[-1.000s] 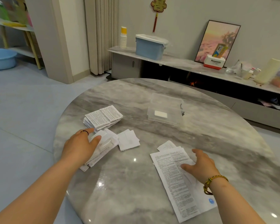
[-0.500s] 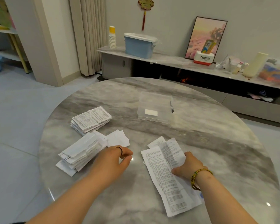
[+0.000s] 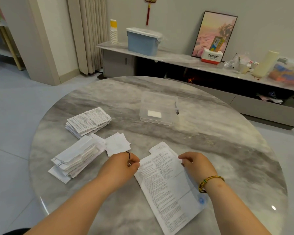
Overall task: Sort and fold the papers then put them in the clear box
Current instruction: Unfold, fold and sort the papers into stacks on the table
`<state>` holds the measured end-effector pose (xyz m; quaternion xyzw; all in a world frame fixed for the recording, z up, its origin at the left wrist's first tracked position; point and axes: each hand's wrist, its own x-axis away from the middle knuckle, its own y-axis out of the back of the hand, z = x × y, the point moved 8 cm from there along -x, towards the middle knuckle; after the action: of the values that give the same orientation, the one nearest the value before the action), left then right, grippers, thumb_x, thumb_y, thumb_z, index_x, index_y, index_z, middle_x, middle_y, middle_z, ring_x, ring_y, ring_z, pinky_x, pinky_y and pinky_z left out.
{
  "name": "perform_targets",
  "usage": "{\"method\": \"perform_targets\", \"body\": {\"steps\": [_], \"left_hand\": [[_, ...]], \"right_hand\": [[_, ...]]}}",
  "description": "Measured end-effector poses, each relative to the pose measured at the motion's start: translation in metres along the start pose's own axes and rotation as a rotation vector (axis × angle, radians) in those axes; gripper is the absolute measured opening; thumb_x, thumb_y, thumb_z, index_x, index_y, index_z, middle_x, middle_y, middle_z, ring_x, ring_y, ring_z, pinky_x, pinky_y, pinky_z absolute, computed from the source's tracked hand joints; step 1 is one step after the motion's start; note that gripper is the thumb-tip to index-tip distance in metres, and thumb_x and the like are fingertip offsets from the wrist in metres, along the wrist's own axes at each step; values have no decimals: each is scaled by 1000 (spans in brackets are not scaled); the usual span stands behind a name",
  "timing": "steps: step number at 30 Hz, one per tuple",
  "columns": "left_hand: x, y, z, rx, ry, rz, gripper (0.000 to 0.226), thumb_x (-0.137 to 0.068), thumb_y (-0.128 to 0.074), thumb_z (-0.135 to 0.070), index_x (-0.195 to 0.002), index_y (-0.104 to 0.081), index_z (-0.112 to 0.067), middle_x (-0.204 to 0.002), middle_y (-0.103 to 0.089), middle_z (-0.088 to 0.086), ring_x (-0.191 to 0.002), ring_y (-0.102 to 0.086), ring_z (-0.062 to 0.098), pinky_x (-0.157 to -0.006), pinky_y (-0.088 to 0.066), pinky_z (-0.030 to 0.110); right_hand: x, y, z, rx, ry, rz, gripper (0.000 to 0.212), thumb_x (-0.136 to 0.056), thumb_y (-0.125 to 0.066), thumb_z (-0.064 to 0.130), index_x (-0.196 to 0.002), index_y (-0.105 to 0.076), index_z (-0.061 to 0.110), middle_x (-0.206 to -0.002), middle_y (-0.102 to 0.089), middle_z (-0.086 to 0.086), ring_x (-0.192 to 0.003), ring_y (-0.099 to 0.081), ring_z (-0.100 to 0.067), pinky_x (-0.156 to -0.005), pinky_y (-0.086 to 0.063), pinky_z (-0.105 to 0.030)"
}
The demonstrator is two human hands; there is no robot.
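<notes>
Left hand (image 3: 122,167) moved from stack (image 3: 76,158) to printed sheet (image 3: 166,187), fingers pinching left edge; right hand (image 3: 198,165) grips right edge.

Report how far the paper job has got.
Done: one folded paper lies in the clear box; a printed stack and a white stack sit folded to its left. In hand: the left hand and right hand grip the upper edges of an unfolded leaflet. Left: fold it, sort the loose white slips, then box the stacks.
</notes>
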<state>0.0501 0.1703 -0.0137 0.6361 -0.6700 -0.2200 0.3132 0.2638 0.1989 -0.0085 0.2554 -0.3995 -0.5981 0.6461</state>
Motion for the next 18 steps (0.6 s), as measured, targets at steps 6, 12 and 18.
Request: {"method": "perform_targets", "body": {"steps": [6, 12, 18], "left_hand": [[-5, -4, -6, -148, 18, 9, 31, -90, -51, -32, -121, -54, -23, -119, -58, -7, -107, -54, 11, -87, -40, 20], [-6, -23, 1, -453, -15, 115, 72, -81, -60, -47, -141, -28, -24, -143, -32, -6, -134, -26, 15, -108, -28, 27], [-10, -27, 0, -446, -21, 126, 77, -80, -63, -44, -143, -23, -25, -143, -31, -6, -135, -24, 15, -110, -24, 27]], "right_hand": [[1, 2, -2, -6, -16, -12, 27, -92, -51, 25, -116, -59, 16, -112, -62, -1, -96, -57, -16, -80, -43, -23], [-3, -17, -10, -61, -124, 148, 42, -84, -63, 22, -123, -49, 13, -100, -50, 1, -87, -51, -15, -74, -43, -23], [1, -29, -8, -15, -118, 225, 23, -80, -66, 20, -89, -46, 16, -74, -43, 7, -69, -45, -9, -57, -37, -17]]}}
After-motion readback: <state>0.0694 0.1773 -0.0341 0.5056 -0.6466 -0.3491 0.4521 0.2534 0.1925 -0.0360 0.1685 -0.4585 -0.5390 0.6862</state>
